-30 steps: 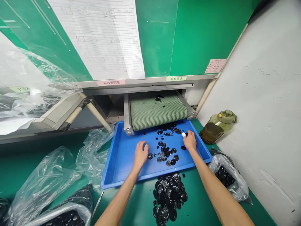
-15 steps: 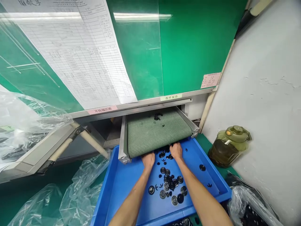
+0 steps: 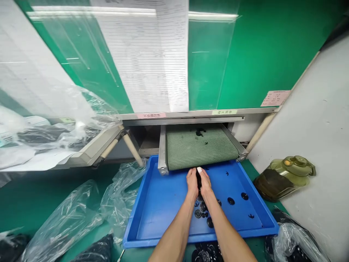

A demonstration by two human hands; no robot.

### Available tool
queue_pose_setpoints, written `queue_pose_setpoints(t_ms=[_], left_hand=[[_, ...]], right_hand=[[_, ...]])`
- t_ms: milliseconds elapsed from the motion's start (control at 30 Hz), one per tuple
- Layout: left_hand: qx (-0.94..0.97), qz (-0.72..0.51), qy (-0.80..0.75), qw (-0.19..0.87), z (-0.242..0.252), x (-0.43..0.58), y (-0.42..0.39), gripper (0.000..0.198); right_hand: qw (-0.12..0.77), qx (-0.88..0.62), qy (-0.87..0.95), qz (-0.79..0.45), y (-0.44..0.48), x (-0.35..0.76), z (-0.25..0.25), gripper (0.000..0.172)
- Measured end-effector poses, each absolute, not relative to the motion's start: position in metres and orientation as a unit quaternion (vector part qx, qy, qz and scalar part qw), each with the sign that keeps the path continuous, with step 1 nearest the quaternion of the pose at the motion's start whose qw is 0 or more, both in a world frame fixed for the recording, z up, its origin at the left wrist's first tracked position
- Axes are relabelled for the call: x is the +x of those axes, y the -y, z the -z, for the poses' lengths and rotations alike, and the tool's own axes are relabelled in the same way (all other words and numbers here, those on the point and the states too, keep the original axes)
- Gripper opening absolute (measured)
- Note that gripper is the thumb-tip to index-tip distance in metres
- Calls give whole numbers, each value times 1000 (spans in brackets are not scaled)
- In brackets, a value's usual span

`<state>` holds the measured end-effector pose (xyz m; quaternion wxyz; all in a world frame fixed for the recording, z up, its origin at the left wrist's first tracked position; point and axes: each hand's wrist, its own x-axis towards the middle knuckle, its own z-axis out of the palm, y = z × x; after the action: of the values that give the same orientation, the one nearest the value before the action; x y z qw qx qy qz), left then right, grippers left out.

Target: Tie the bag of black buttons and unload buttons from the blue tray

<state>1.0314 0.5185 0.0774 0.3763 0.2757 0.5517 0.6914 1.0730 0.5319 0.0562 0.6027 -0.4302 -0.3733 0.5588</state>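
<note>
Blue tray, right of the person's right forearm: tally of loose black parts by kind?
Black discs: 3 (one at the edge of the right forearm)
Small black bits: 2
Total: 5

This is a factory production line, as I see it from here: a green woven-mesh conveyor belt (image 3: pixel 201 149) ends just beyond my right hand (image 3: pixel 205 183), above a shallow blue plastic tray (image 3: pixel 160 214), with a white printed log sheet (image 3: pixel 141 54) higher up on the green wall (image 3: pixel 267 62).
</note>
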Motion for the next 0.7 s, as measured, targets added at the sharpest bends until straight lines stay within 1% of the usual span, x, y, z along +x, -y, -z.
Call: queue_pose_setpoints(t_ms=[133,300,400,533,600,700], left_hand=[[245,-724,-487,422,-88,1054,-478,39],[243,-721,-460,458,-105,1077,-409,35],[272,-708,-482,438,-106,1084,-356,33],[321,-708,-494,388,-90,1084,-297,36],[344,-709,-497,362,-78,1081,-280,39],[375,-705,-501,333,-60,1077,-269,41]], right_hand=[[593,-440,269,-618,-491,1099,-67,61],[611,-428,248,-617,-415,1127,-89,65],[603,-465,273,-588,-360,1136,-92,65],[580,-499,324,-557,-302,1138,-77,59],[581,-504,354,-532,-285,1136,-67,56],[578,-520,427,-462,-274,1131,-54,48]])
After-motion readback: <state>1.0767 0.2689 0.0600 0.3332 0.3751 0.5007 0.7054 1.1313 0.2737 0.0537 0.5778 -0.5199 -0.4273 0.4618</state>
